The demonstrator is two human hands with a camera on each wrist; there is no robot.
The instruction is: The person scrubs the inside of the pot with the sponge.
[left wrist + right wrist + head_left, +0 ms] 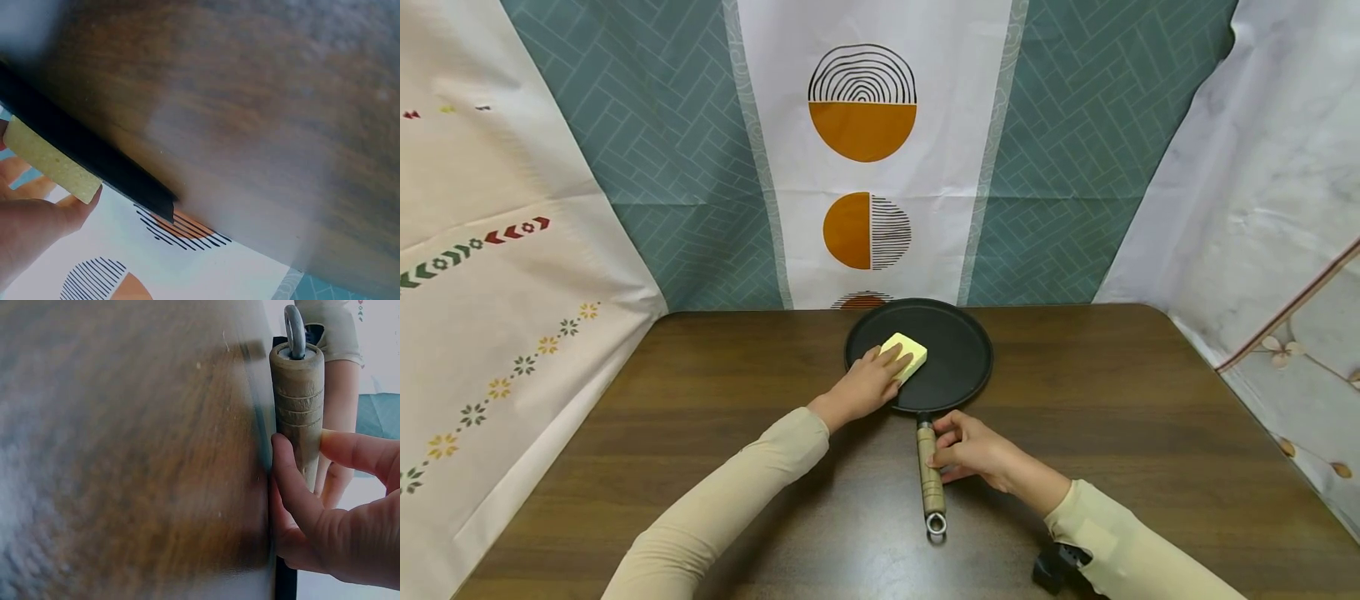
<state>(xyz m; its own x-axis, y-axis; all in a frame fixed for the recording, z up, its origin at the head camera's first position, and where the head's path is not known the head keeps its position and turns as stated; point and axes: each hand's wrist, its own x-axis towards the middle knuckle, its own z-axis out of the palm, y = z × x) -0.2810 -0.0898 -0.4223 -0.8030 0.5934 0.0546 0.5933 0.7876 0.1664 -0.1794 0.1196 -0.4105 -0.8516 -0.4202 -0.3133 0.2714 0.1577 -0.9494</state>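
Note:
A flat black pan (pixel 957 358) lies on the table, its wooden handle (pixel 931 479) pointing toward me. On the left part of its cooking surface is a yellow sponge (pixel 912 348). My left hand (pixel 863 385) holds the sponge from above; the left wrist view shows thumb and fingers at the sponge's (pixel 53 159) edges, with its face against the pan (pixel 87 147). My right hand (pixel 973 454) grips the handle from the right. In the right wrist view its thumb and a finger pinch the handle (pixel 299 394) below the end with the metal ring (pixel 294 330).
The brown wooden table (pixel 737 367) reaches back to a patterned cloth (pixel 700 150) hanging close behind the pan. White printed cloths hang at the left and right. A black device (pixel 1056 568) sits at the right sleeve.

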